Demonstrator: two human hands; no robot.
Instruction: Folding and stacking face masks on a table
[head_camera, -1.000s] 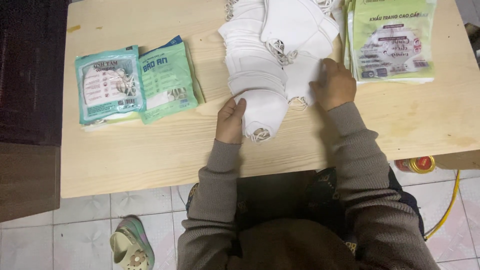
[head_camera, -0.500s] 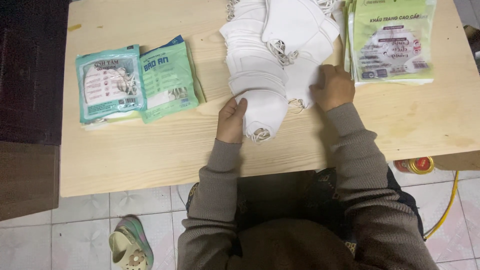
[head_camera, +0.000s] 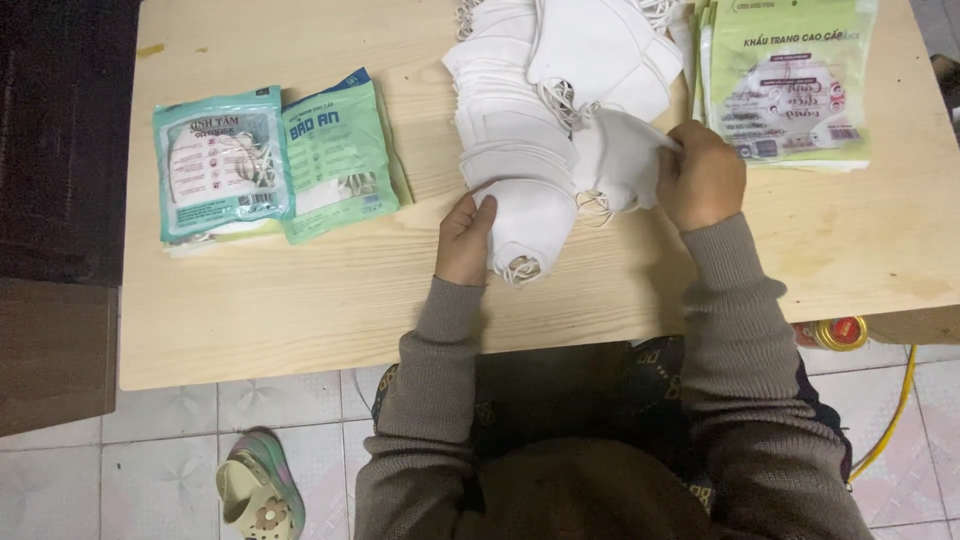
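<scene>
Between my two hands (head_camera: 465, 240) lies a long overlapping row of white face masks (head_camera: 520, 150), fanned out across the pale wooden desk (head_camera: 300, 300) and running away from me toward the far edge. My left hand sits at the near end of the row, fingers curled loosely against the side of the nearest mask (head_camera: 530, 225), thumb up along its folded edge, touching rather than gripping as far as I can see. My right hand (head_camera: 702, 180) is closed, pinching the edge of a single white mask (head_camera: 620, 160) and holding it just beside the row, its ear loop dangling beneath. That mask overlaps the row's right side; I cannot tell whether it is fully lifted off the desk.

Beyond the right hand, touching distance from the knuckles, a stack of flat green-and-white printed pouches (head_camera: 790, 85) rests on the desk. Well out past my left hand, two filled pouches lie side by side, a teal one (head_camera: 220, 165) overlapping a green one (head_camera: 340, 155), masks showing through their clear windows.

Below the hands, grey-brown sleeves (head_camera: 740, 330) come in over the desk's near edge. On the tiled floor, left of my lap, a pale clog (head_camera: 258, 495) lies, and to the right a yellow hose (head_camera: 890, 420) curves past a red-and-gold lid (head_camera: 838, 333).
</scene>
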